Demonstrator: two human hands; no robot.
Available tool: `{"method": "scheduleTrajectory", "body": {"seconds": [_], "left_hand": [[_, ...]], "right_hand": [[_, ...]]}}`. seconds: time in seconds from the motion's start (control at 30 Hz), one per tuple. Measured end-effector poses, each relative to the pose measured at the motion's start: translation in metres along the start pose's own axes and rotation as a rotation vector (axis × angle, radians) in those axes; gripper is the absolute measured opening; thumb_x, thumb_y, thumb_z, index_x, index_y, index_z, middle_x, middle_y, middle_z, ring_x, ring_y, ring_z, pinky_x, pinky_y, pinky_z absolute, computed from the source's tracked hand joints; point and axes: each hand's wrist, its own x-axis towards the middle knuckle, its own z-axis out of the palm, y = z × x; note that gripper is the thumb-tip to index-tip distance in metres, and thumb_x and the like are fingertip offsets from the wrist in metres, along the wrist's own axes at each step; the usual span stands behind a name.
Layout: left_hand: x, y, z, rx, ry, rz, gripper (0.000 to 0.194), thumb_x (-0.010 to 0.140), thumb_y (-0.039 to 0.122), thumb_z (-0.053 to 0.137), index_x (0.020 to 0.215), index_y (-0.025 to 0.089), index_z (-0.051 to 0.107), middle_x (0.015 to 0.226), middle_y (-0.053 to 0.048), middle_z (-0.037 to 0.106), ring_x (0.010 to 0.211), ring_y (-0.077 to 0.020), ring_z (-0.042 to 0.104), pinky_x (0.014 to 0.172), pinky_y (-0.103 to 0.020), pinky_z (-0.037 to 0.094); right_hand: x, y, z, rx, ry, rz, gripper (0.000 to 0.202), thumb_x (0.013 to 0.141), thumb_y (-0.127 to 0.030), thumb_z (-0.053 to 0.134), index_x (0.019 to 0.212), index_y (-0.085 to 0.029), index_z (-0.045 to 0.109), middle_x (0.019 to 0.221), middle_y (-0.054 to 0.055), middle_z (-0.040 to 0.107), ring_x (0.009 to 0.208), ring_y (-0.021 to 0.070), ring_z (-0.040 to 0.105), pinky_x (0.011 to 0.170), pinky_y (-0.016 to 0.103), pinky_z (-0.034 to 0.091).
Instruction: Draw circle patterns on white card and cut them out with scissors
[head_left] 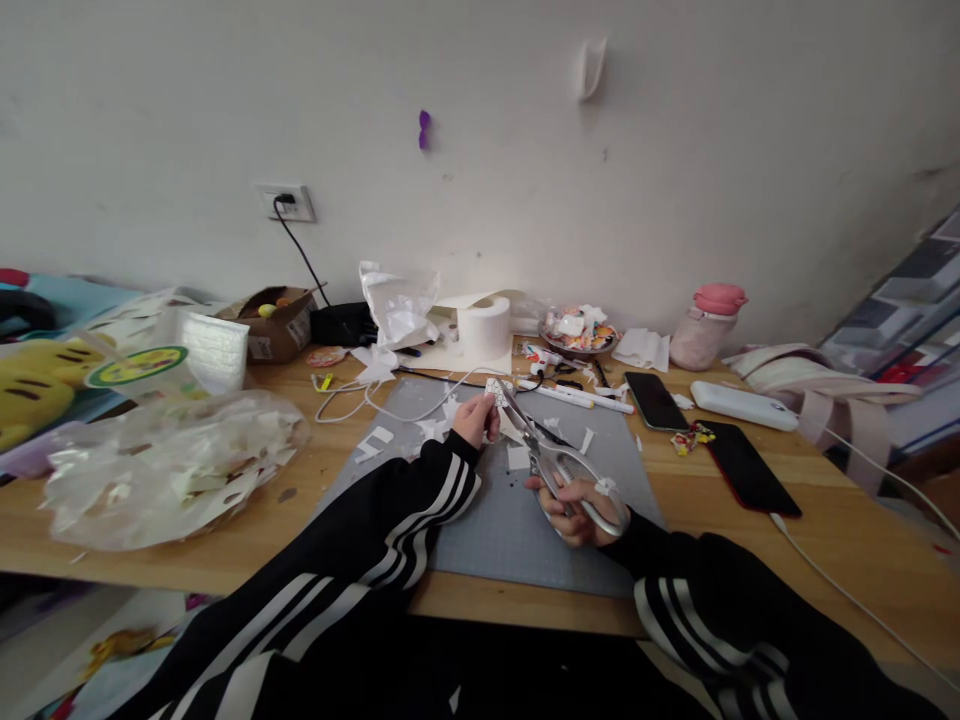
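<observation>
My right hand [574,512] is closed around the grey handles of a large pair of scissors [531,437], whose blades point away from me and to the left. My left hand [474,418] pinches a small white piece of paper with dark line marks [496,390], close to the scissor tips. Whether the blades touch the paper is hard to tell. Beneath both hands lies a grey cutting mat [487,540], with white paper scraps [517,457] scattered on it.
A paper roll [484,332], white pens [570,397] and a scrap-filled bowl [579,330] stand behind the mat. Two phones [656,400], a white power bank [744,405] and a pink-lidded bottle [703,328] sit right. A plastic bag [172,470] and a cardboard box [277,325] lie left.
</observation>
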Motion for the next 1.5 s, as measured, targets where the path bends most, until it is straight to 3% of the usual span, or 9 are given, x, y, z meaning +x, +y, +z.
{"method": "scheduleTrajectory", "body": {"seconds": [0.17, 0.43, 0.53, 0.67, 0.87, 1.23, 1.5], "left_hand": [[0.001, 0.0, 0.0, 0.02, 0.004, 0.001, 0.026, 0.094, 0.037, 0.05, 0.093, 0.014, 0.06, 0.078, 0.0, 0.061, 0.058, -0.0079, 0.055, 0.053, -0.022, 0.049], [-0.001, 0.0, -0.001, 0.078, -0.051, 0.056, 0.03, 0.093, 0.041, 0.05, 0.092, 0.012, 0.059, 0.073, 0.001, 0.059, 0.055, -0.0077, 0.053, 0.052, -0.022, 0.048], [-0.007, 0.003, -0.002, 0.108, -0.096, 0.101, 0.04, 0.09, 0.053, 0.047, 0.077, 0.018, 0.06, 0.061, 0.002, 0.057, 0.051, -0.0107, 0.05, 0.051, -0.026, 0.046], [-0.016, 0.009, 0.0, 0.156, -0.178, 0.149, 0.046, 0.075, 0.067, 0.05, 0.049, 0.03, 0.053, 0.04, 0.003, 0.053, 0.047, -0.0185, 0.05, 0.046, -0.033, 0.038], [-0.018, 0.014, 0.005, 0.193, -0.256, 0.164, 0.045, 0.069, 0.065, 0.046, 0.039, 0.033, 0.052, 0.037, 0.001, 0.056, 0.047, -0.0236, 0.053, 0.044, -0.034, 0.029], [-0.024, 0.022, 0.012, 0.142, -0.286, 0.197, 0.043, 0.07, 0.056, 0.052, 0.036, 0.029, 0.049, 0.032, 0.002, 0.052, 0.033, -0.0159, 0.038, 0.044, -0.033, 0.027], [-0.025, 0.022, 0.012, 0.132, -0.289, 0.213, 0.041, 0.07, 0.054, 0.052, 0.037, 0.029, 0.05, 0.031, 0.001, 0.051, 0.034, -0.0186, 0.045, 0.045, -0.034, 0.028]], "right_hand": [[0.0, 0.0, 0.001, -0.001, 0.005, 0.001, 0.018, 0.064, -0.024, 0.062, 0.081, -0.019, 0.061, 0.06, -0.01, 0.043, 0.033, -0.0006, 0.018, 0.033, 0.015, 0.007], [0.0, 0.0, 0.002, 0.004, 0.018, -0.004, 0.018, 0.062, -0.025, 0.063, 0.08, -0.019, 0.061, 0.059, -0.01, 0.044, 0.034, -0.0001, 0.018, 0.032, 0.014, 0.009], [0.001, 0.0, 0.001, 0.012, 0.022, -0.009, 0.02, 0.062, -0.026, 0.064, 0.081, -0.02, 0.063, 0.058, -0.011, 0.045, 0.033, -0.0001, 0.018, 0.031, 0.014, 0.009], [0.001, 0.001, 0.0, 0.022, 0.025, -0.014, 0.024, 0.063, -0.027, 0.064, 0.086, -0.022, 0.064, 0.059, -0.011, 0.046, 0.033, -0.0001, 0.019, 0.03, 0.013, 0.01], [0.001, 0.0, 0.0, 0.031, 0.017, -0.016, 0.025, 0.065, -0.026, 0.063, 0.089, -0.021, 0.064, 0.059, -0.011, 0.046, 0.033, 0.0, 0.019, 0.031, 0.013, 0.01], [0.001, -0.001, 0.001, 0.027, 0.023, -0.017, 0.019, 0.064, -0.026, 0.063, 0.082, -0.02, 0.063, 0.059, -0.011, 0.046, 0.033, -0.0003, 0.02, 0.031, 0.013, 0.011], [0.001, -0.001, 0.002, 0.017, 0.027, -0.02, 0.018, 0.062, -0.027, 0.065, 0.079, -0.021, 0.062, 0.058, -0.011, 0.046, 0.033, -0.0003, 0.017, 0.031, 0.013, 0.01]]}}
